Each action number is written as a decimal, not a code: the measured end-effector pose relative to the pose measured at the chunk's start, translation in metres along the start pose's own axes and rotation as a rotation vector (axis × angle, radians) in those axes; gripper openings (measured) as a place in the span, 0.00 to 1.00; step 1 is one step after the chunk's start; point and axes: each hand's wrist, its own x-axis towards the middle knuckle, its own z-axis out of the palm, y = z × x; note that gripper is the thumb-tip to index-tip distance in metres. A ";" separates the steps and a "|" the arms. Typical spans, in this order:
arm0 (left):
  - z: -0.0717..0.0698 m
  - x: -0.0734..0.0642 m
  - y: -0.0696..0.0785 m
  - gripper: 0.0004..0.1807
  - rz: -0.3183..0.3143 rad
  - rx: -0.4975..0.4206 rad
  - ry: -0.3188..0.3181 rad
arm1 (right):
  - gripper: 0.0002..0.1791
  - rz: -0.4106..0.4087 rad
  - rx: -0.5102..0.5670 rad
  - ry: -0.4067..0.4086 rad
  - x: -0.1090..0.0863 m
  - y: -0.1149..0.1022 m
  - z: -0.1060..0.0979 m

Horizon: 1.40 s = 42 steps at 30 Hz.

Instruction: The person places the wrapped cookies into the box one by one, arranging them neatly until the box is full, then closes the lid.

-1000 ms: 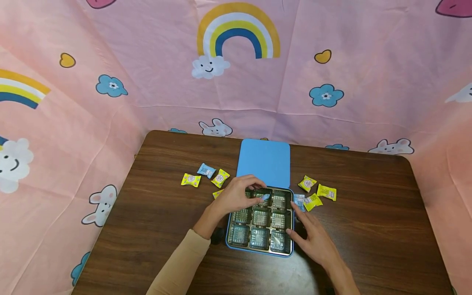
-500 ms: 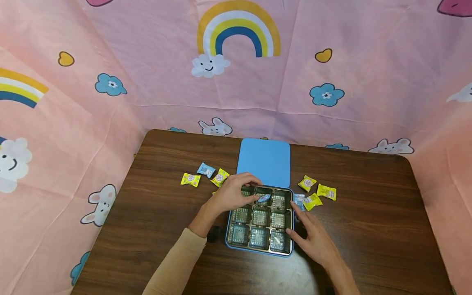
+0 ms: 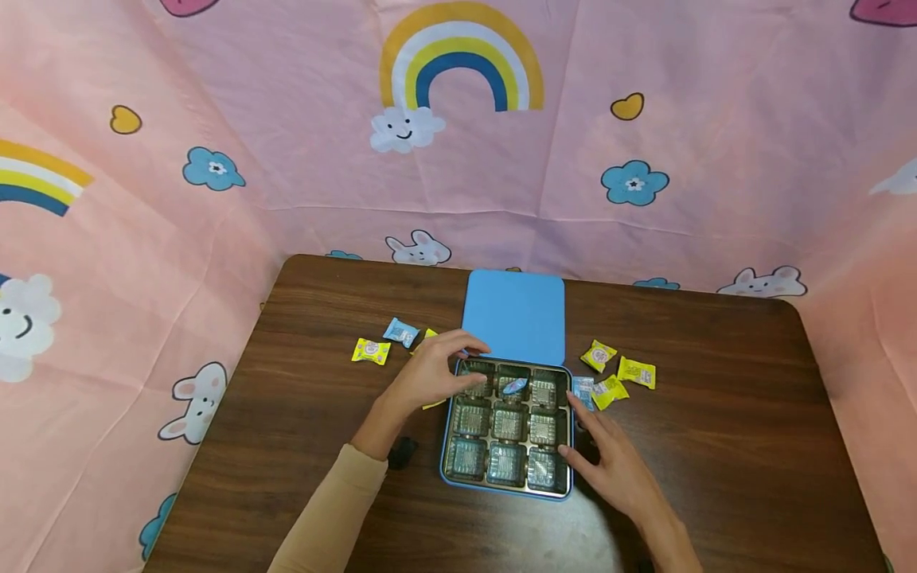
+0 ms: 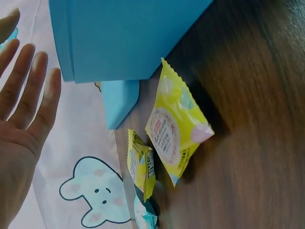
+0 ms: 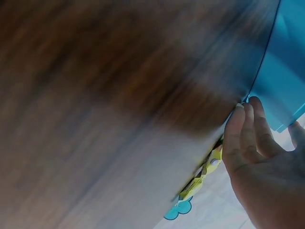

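A blue square tin (image 3: 506, 491) with a tray of several clear compartments (image 3: 508, 423) lies open on the wooden table. In the back-middle compartment sits a blue-wrapped candy (image 3: 514, 387), tilted. Over the back-left corner of the tin hovers my left hand (image 3: 432, 374), thumb and fingers spread apart, holding nothing. The left wrist view shows that hand (image 4: 24, 119) beside the tin's blue wall (image 4: 114, 38). Against the tin's right side rests my right hand (image 3: 614, 461), its fingertips touching the wall; the right wrist view shows its fingers (image 5: 259, 129) fairly straight.
Behind the tin lies its blue lid (image 3: 514, 317). Yellow candies (image 3: 370, 351) and a blue candy (image 3: 401, 332) lie to the left, one partly behind my left hand. Right of the tin are yellow candies (image 3: 636, 372) and a blue candy (image 3: 583, 390). A patterned pink cloth (image 3: 487, 175) hangs around the table.
My left hand has let go of the blue candy, which stays in the back-middle compartment. That hand has drawn back to the left with its fingers parting. My right hand has stayed put.
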 end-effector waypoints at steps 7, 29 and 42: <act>-0.010 0.001 -0.005 0.21 0.000 -0.005 0.022 | 0.45 -0.002 0.000 -0.004 0.003 0.000 -0.002; -0.035 -0.017 -0.035 0.30 -0.202 0.112 0.087 | 0.45 -0.018 0.008 0.021 -0.002 0.001 0.003; -0.047 -0.023 -0.052 0.24 -0.222 0.172 0.075 | 0.45 -0.015 0.015 0.018 -0.001 0.000 0.001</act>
